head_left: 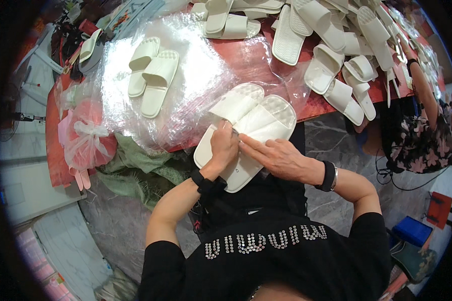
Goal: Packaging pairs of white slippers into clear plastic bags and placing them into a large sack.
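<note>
Slippers in hand: a pair of cream slide slippers, laid side by side with toes pointing away from the person, resting at the near edge of the red table and overhanging it toward the person's lap.
Left hand: the left hand is curled closed on the heel end of the pair, knuckles up, wrist bent back, a black band at the wrist; the forearm comes up from lower left.
Right hand: the right hand lies flat and open, fingers stretched long across the pair toward the left hand, fingertips nearly meeting it; a black watch sits on the wrist and the elbow bends sharply out to the right.
Plastic bags: a stack of clear plastic bags spreads just left of the held pair, partly under it.
Second pair: another cream pair lies on the bags, further left and back.
Loose slippers: a heap of cream slippers sits behind and right of the held pair.
Green cloth: a green cloth hangs below the table edge, left of the held pair.
</note>
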